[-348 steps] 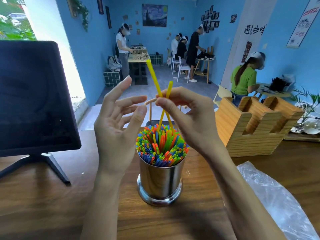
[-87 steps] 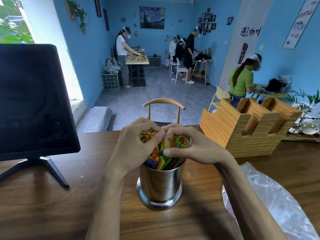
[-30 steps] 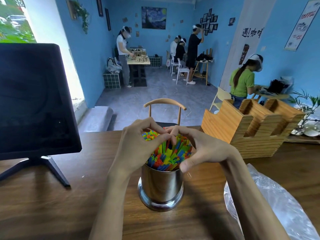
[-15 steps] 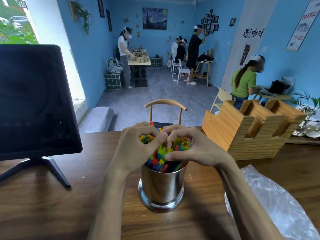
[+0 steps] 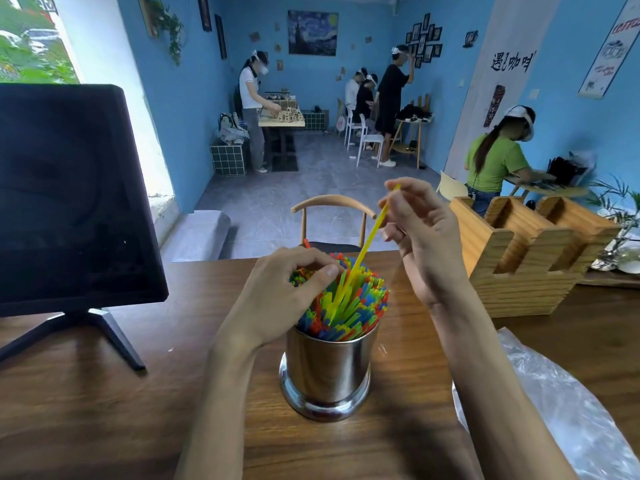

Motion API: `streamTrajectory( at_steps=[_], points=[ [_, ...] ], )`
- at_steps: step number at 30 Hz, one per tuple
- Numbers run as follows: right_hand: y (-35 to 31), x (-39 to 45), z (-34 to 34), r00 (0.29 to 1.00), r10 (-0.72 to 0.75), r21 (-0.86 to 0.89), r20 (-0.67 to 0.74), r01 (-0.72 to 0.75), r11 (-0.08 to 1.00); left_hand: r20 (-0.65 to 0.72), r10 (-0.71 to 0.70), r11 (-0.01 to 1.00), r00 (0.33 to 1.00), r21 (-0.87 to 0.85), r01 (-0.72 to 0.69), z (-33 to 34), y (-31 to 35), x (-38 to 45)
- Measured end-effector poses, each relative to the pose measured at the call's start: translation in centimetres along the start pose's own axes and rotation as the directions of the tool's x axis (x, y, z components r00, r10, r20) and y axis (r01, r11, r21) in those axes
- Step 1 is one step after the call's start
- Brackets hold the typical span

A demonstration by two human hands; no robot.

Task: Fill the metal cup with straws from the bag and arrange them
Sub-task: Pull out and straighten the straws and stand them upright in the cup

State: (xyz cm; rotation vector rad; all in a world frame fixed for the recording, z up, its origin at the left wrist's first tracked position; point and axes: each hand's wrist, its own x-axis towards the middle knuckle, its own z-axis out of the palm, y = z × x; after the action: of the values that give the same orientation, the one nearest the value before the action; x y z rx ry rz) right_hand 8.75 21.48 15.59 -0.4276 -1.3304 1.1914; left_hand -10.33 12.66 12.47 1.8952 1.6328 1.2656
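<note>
A shiny metal cup (image 5: 327, 368) stands on the wooden table (image 5: 104, 410), packed with many coloured straws (image 5: 360, 306). My right hand (image 5: 420, 233) is raised above and to the right of the cup and pinches the top of one yellow straw (image 5: 363, 254), whose lower end still sits among the others. My left hand (image 5: 284, 289) rests on the left side of the bundle, with fingers curled over the straw tops and the thumb against them. The clear plastic bag (image 5: 554, 410) lies flat at the right.
A black monitor (image 5: 69, 195) on a stand fills the left side. A wooden slotted holder (image 5: 526, 261) sits at the right rear of the table. A wooden chair back (image 5: 332, 206) rises beyond the table's far edge. Several people work at tables farther back.
Both hands were cupped over the straw tops. My right hand has now lifted up and to the right, drawing one yellow straw partly out, while my left hand stays on the bundle.
</note>
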Motion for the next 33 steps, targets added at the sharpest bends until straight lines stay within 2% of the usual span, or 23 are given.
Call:
streamTrajectory(
  at_steps=[5, 9, 11, 14, 16, 17, 20, 22, 25, 28, 30, 33],
  points=[
    [0.0, 0.6, 0.4, 0.972, 0.065, 0.187, -0.224, -0.023, 0.982, 0.003, -0.019, 0.999, 1.0, -0.027, 0.019, 0.2, 0.2, 0.0],
    [0.4, 0.9, 0.2, 0.941, 0.124, 0.311, -0.314, -0.021, 0.95, -0.021, -0.016, 0.983, 1.0, -0.181, 0.012, 0.0, 0.9, -0.1],
    [0.6, 0.9, 0.1, 0.936, 0.151, 0.337, -0.318, -0.037, 0.941, -0.127, -0.005, 0.971, 0.992, -0.238, -0.025, -0.1, 1.2, 0.0],
    [1.2, 0.4, -0.3, 0.953, 0.207, 0.307, -0.224, -0.132, 0.942, -0.367, -0.058, 0.923, 0.928, -0.373, -0.09, -0.5, 1.4, 0.1],
    [1.6, -0.1, -0.7, 0.968, 0.227, 0.21, -0.11, -0.2, 0.957, -0.485, -0.1, 0.901, 0.869, -0.414, -0.127, -0.9, 1.3, 0.1],
    [1.8, -0.3, -0.9, 0.975, 0.218, 0.103, -0.046, -0.213, 0.972, -0.537, -0.128, 0.89, 0.834, -0.434, -0.143, -1.0, 1.3, 0.1],
    [2.5, -1.0, -1.4, 0.962, 0.184, -0.324, 0.201, -0.112, 0.94, -0.65, -0.21, 0.824, 0.73, -0.52, -0.226, -1.5, 1.4, 0.0],
    [2.6, -1.4, -1.2, 0.909, 0.245, -0.491, 0.338, -0.052, 0.87, -0.68, -0.208, 0.808, 0.703, -0.524, -0.268, -1.5, 1.6, 0.0],
    [2.5, -1.6, -0.7, 0.857, 0.288, -0.59, 0.426, 0.022, 0.807, -0.685, -0.125, 0.833, 0.717, -0.465, -0.299, -0.9, 2.4, -0.1],
    [2.3, -1.5, -0.7, 0.811, 0.342, -0.648, 0.475, 0.059, 0.759, -0.634, 0.007, 0.887, 0.773, -0.353, -0.298, -0.1, 2.8, -0.2],
    [2.2, -1.3, -0.8, 0.799, 0.357, -0.651, 0.483, 0.055, 0.757, -0.532, 0.06, 0.924, 0.845, -0.29, -0.249, 0.2, 2.7, -0.3],
    [1.8, -1.3, -0.7, 0.839, 0.318, -0.585, 0.442, 0.001, 0.811, -0.335, 0.06, 0.974, 0.94, -0.185, -0.128, 0.4, 2.6, -0.3]
  ],
)
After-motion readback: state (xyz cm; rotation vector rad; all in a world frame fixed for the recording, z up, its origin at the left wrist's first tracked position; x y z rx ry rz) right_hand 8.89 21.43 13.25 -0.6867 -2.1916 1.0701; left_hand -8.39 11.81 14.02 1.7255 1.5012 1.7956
